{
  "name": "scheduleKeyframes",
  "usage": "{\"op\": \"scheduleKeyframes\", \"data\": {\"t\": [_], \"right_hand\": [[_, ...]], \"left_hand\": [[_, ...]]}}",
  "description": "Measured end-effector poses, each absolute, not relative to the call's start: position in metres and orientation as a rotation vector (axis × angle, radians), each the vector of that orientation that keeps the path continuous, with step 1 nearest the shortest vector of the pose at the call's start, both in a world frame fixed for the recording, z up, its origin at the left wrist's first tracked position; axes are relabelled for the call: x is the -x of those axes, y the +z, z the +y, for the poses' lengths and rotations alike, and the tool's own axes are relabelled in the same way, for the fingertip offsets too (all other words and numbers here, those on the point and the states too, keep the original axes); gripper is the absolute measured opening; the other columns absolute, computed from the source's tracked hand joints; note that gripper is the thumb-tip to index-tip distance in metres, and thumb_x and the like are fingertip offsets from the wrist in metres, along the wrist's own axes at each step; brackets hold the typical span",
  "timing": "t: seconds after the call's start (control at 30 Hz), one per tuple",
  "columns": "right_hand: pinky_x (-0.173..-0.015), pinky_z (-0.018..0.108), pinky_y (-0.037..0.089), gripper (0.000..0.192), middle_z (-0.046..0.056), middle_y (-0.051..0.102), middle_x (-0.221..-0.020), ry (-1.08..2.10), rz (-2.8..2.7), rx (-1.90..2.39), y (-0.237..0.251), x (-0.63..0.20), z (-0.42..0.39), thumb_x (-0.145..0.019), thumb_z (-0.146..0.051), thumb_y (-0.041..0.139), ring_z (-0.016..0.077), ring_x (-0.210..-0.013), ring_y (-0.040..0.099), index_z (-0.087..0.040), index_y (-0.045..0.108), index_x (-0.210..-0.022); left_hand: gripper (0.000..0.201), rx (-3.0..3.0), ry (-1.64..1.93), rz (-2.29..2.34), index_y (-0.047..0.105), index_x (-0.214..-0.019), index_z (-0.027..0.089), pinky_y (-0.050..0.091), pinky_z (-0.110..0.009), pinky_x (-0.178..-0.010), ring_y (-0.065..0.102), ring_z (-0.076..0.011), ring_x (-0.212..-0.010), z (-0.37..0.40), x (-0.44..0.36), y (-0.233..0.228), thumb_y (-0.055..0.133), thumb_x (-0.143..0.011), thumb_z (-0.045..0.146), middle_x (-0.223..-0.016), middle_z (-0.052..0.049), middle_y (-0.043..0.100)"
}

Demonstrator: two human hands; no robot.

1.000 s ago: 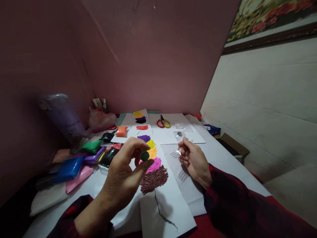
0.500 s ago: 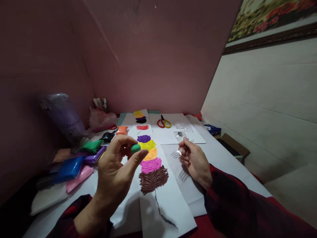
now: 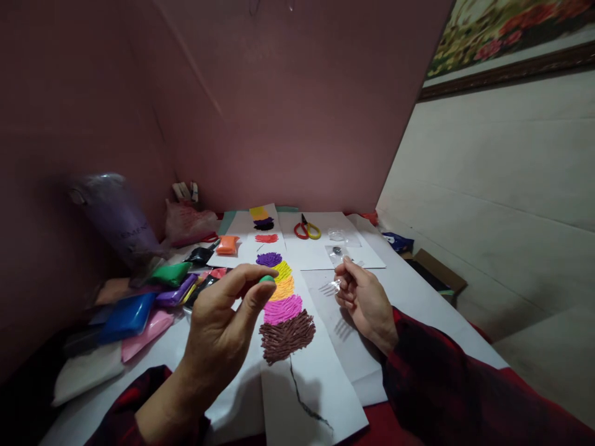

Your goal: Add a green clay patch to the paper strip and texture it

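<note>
White oblong paper sheet (image 3: 288, 409), ridged multicoloured bands (image 3: 283, 308): lying flat. Left hand (image 3: 218, 337): pinching. Right hand (image 3: 365, 303): gripping clear plastic fork (image 3: 330, 287). Rounded green clay lump (image 3: 266, 279): sitting between left thumb and forefinger; gentle pressure is probably preserving its shape.

Your lump (image 3: 267, 279): green. Your fork (image 3: 329, 287): clear, colourless. Your sleeves (image 3: 437, 371): dark red-and-black plaid. Sheet (image 3: 332, 390) before you: white; streaky bands (image 3: 287, 334) toward you run purple, yellow, orange, magenta, brown, then a thin black line (image 3: 304, 406). Scissors (image 3: 307, 230): one handle red, one yellow. Packets (image 3: 127, 317) on your left include blue, green, purple, pink, orange. Wall (image 3: 279, 105): dull pink.
</note>
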State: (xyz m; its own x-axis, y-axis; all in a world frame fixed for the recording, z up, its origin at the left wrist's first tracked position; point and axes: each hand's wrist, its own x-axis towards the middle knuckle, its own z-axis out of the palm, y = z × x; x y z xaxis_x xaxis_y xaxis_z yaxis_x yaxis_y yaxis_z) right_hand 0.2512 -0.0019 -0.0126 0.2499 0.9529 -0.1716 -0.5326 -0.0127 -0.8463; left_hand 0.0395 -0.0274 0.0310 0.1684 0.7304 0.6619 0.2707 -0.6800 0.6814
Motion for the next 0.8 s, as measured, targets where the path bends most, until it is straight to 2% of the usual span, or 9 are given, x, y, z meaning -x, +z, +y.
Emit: {"op": "scheduleKeyframes", "data": {"t": [0.13, 0.2, 0.3, 0.4, 0.5, 0.6, 0.7, 0.77, 0.8], "right_hand": [[-0.03, 0.012, 0.022, 0.029, -0.007, 0.044, -0.045, 1.27, -0.543, 0.985, -0.0129, -0.2511, -0.0022, -0.079, -0.038, 0.067, 0.0022, -0.033, 0.028, -0.015, 0.056, -0.065], [-0.03, 0.012, 0.022, 0.029, -0.007, 0.044, -0.045, 1.27, -0.545, 0.984, -0.013, -0.251, -0.0021, -0.079, -0.037, 0.067, 0.0022, -0.033, 0.028, -0.015, 0.056, -0.065], [-0.029, 0.012, 0.022, 0.029, -0.007, 0.044, -0.045, 1.274, -0.545, 0.984, -0.013, -0.251, -0.0019, -0.079, -0.038, 0.067, 0.0023, -0.033, 0.028, -0.016, 0.056, -0.064], [-0.029, 0.012, 0.022, 0.03, -0.007, 0.044, -0.045, 1.275, -0.547, 0.977, -0.0128, -0.2511, -0.0019, -0.076, -0.039, 0.07, 0.0023, -0.033, 0.028, -0.016, 0.056, -0.064], [-0.03, 0.012, 0.022, 0.03, -0.007, 0.044, -0.045, 1.277, -0.544, 0.982, -0.0125, -0.2513, -0.002, -0.076, -0.04, 0.07, 0.0022, -0.033, 0.028, -0.016, 0.056, -0.064], [-0.03, 0.012, 0.022, 0.03, -0.007, 0.044, -0.045, 1.275, -0.544, 0.986, -0.0123, -0.2513, -0.0023, -0.077, -0.039, 0.07, 0.0022, -0.033, 0.028, -0.016, 0.056, -0.064], [-0.03, 0.013, 0.022, 0.03, -0.007, 0.044, -0.045, 1.272, -0.545, 0.988, -0.0122, -0.2513, -0.0026, -0.077, -0.039, 0.07, 0.0025, -0.033, 0.029, -0.016, 0.056, -0.064], [-0.03, 0.013, 0.022, 0.03, -0.007, 0.044, -0.045, 1.274, -0.547, 0.989, -0.0121, -0.2512, -0.0026, -0.077, -0.04, 0.07, 0.0025, -0.033, 0.028, -0.016, 0.056, -0.064], [-0.03, 0.013, 0.022, 0.03, -0.007, 0.044, -0.045, 1.275, -0.548, 0.988, -0.012, -0.2512, -0.0026, -0.077, -0.04, 0.07, 0.0025, -0.033, 0.028, -0.016, 0.056, -0.064]], "left_hand": [[0.026, -2.096, 1.479, 0.844, 0.063, -0.108, 0.026, 0.048, -0.023, -0.072, 0.058, -0.0112, -0.088, -0.0276, -0.0418, 0.0292, 0.054, -0.09, 0.01, -0.1, 0.0, 0.062], [0.024, -2.057, 1.512, 0.868, 0.062, -0.103, 0.025, 0.047, -0.024, -0.072, 0.056, -0.0123, -0.09, -0.0269, -0.042, 0.0285, 0.06, -0.085, 0.008, -0.104, -0.001, 0.059], [0.012, -1.97, 1.566, 0.959, 0.061, -0.09, 0.023, 0.044, -0.023, -0.064, 0.054, -0.0107, -0.075, -0.0264, -0.0398, 0.0285, 0.067, -0.082, 0.017, -0.086, 0.002, 0.058], [0.009, -1.941, 1.555, 0.977, 0.065, -0.095, 0.025, 0.042, -0.023, -0.059, 0.052, -0.0092, -0.063, -0.0273, -0.0378, 0.028, 0.057, -0.091, 0.024, -0.07, 0.004, 0.056], [0.02, -1.962, 1.589, 0.944, 0.065, -0.106, 0.027, 0.045, -0.025, -0.067, 0.057, -0.0107, -0.075, -0.0279, -0.0396, 0.0277, 0.054, -0.092, 0.017, -0.088, 0.001, 0.063], [0.022, -1.955, 1.62, 0.95, 0.064, -0.101, 0.026, 0.046, -0.027, -0.073, 0.056, -0.0125, -0.085, -0.0272, -0.0424, 0.0296, 0.062, -0.085, 0.011, -0.104, -0.001, 0.059], [0.015, -1.865, 1.666, 0.993, 0.061, -0.091, 0.024, 0.044, -0.025, -0.066, 0.053, -0.0106, -0.074, -0.0273, -0.042, 0.0317, 0.069, -0.08, 0.017, -0.087, 0.003, 0.056], [0.003, -1.861, 1.657, 1.007, 0.062, -0.089, 0.023, 0.042, -0.023, -0.059, 0.05, -0.0096, -0.065, -0.0285, -0.0407, 0.0317, 0.062, -0.087, 0.024, -0.072, 0.004, 0.054], [0.008, -1.87, 1.647, 1.016, 0.064, -0.092, 0.023, 0.041, -0.023, -0.058, 0.05, -0.0094, -0.063, -0.0293, -0.0402, 0.0312, 0.057, -0.091, 0.026, -0.068, 0.005, 0.054]]}}
